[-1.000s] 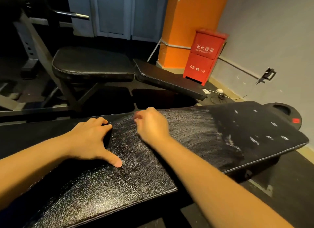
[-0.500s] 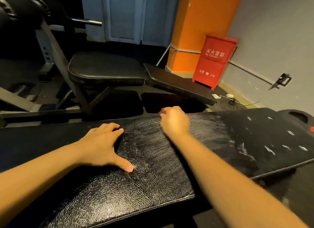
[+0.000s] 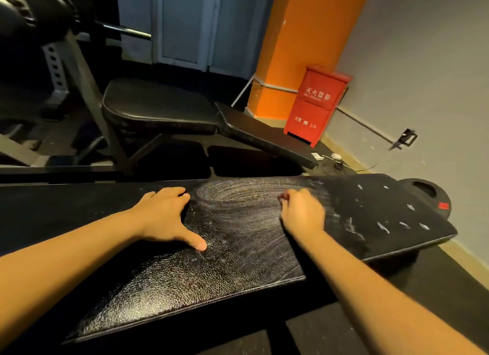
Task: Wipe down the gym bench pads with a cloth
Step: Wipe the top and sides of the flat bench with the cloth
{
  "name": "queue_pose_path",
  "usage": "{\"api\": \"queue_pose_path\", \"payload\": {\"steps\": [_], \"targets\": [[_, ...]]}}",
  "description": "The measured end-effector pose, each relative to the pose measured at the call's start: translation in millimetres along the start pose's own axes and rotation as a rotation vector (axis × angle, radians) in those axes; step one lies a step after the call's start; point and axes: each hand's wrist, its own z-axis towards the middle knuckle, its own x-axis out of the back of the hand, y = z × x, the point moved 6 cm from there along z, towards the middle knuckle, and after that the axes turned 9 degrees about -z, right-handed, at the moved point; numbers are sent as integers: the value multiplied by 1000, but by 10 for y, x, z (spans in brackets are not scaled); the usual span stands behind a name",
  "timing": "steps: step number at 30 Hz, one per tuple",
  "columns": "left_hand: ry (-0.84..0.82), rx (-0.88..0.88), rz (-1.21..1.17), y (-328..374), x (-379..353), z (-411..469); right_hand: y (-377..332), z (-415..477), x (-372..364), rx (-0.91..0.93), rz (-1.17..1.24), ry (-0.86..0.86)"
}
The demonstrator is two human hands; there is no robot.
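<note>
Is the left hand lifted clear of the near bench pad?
No, the left hand rests on the bench pad, with its fingers straight and its thumb spread across the surface.

Ahead of me a red fire-extinguisher box [image 3: 316,104] just beside an orange pillar [image 3: 299,45], grey-blue doors [image 3: 185,24] behind, white plugs [image 3: 326,156] on the floor, a black weight plate [image 3: 428,193] to my right.

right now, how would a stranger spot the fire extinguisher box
Find the orange pillar at the back. The fire extinguisher box stands on the floor right of it, by the grey wall. It is the only red cabinet, with white characters.
</note>
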Motion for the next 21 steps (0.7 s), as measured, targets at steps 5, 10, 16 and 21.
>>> {"api": "queue_pose_path", "payload": {"steps": [5, 10, 16, 21], "targets": [[48, 3, 2, -22, -26, -78, -1260, -884, 266, 403, 207, -84], [99, -62, -13, 178, -1, -77, -851, -851, 271, 407, 179, -28], [220, -222, -40, 767, -78, 123, 947, -38, -50, 25, 37, -12], [190, -253, 9, 1282, -183, 475, 1990, 657, -275, -237, -10, -139]]}}
